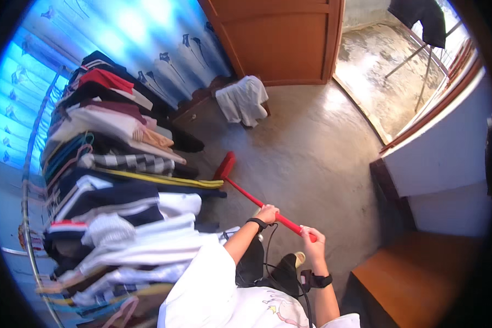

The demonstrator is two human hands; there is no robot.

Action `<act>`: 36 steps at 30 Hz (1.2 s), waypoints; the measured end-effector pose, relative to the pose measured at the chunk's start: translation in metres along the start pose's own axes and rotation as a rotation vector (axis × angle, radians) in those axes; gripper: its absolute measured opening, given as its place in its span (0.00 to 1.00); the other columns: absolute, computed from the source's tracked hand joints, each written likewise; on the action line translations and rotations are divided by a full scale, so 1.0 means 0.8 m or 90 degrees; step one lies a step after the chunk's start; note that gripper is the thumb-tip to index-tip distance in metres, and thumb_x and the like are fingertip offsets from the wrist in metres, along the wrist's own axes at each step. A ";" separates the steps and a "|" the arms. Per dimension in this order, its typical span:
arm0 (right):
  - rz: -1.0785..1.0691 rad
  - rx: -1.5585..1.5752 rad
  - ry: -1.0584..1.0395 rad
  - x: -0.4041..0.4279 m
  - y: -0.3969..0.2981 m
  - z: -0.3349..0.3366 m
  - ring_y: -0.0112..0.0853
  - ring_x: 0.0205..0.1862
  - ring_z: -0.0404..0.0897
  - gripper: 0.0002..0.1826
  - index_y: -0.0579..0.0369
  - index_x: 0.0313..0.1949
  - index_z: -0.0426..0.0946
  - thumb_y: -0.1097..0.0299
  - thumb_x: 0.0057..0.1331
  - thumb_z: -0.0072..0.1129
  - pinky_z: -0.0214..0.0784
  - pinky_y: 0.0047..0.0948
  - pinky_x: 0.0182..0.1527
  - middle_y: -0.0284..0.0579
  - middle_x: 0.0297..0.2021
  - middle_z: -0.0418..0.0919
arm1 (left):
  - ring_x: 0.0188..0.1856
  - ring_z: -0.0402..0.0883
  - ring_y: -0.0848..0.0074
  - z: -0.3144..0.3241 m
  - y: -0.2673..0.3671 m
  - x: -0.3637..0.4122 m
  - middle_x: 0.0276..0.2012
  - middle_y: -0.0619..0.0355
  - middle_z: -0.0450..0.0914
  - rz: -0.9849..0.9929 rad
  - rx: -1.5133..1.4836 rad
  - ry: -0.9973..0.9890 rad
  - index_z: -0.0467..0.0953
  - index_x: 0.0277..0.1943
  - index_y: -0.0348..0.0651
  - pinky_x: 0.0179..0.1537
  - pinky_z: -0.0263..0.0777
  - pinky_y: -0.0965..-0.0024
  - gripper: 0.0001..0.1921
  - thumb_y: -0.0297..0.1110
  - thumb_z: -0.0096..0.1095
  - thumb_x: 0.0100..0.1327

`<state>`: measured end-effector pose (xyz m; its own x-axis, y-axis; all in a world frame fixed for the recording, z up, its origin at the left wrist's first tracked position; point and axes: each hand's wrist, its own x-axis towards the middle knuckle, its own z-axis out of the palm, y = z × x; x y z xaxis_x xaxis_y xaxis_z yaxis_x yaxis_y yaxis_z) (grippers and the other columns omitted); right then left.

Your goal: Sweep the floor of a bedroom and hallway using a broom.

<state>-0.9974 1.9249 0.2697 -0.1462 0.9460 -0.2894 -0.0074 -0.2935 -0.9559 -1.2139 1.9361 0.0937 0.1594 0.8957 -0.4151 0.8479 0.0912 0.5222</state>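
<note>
A red long-handled broom (252, 198) slants across the view, its red head (225, 165) on the concrete floor beside the hanging clothes. My left hand (268, 214) wraps around the lower part of the handle. Nearer to my body, my right hand (315, 242) grips the handle's top end, with the thumb lying along it. Black bands circle both wrists, and a thin black cable hangs between my arms. The underside of the broom head is hidden from this angle.
A metal rack (26, 180) packed with clothes (147, 242) runs along the left. Ahead, a white cloth (244, 100) drapes over a low piece by the curtain (168, 53). A wooden door (285, 41) stands beside a doorway threshold (363, 112). An orange-brown tabletop (414, 274) lies at lower right.
</note>
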 end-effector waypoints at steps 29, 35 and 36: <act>0.092 0.034 -0.188 -0.180 -0.048 -0.144 0.25 0.39 0.74 0.06 0.64 0.27 0.74 0.73 0.59 0.56 0.65 0.23 0.44 0.43 0.34 0.79 | 0.36 0.75 0.52 0.071 0.101 -0.196 0.28 0.44 0.76 -0.005 -0.015 -0.146 0.72 0.28 0.38 0.35 0.67 0.55 0.06 0.32 0.55 0.51; -0.015 0.084 -0.242 -0.142 0.002 -0.026 0.23 0.33 0.74 0.09 0.64 0.28 0.74 0.70 0.61 0.53 0.65 0.22 0.40 0.39 0.28 0.77 | 0.36 0.73 0.51 0.075 -0.020 -0.226 0.27 0.44 0.76 -0.070 -0.091 0.064 0.73 0.24 0.39 0.35 0.66 0.55 0.03 0.28 0.56 0.46; 0.017 0.053 -0.236 -0.139 0.000 -0.021 0.22 0.32 0.74 0.09 0.64 0.29 0.75 0.70 0.61 0.54 0.65 0.21 0.38 0.38 0.26 0.77 | 0.36 0.73 0.51 0.077 -0.021 -0.218 0.27 0.44 0.75 -0.061 -0.094 0.063 0.73 0.23 0.39 0.35 0.66 0.55 0.03 0.28 0.56 0.46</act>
<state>-0.9646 1.8216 0.3009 -0.4949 0.8284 -0.2623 -0.0773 -0.3426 -0.9363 -1.2253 1.7519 0.1115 0.0244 0.9174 -0.3972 0.7725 0.2349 0.5900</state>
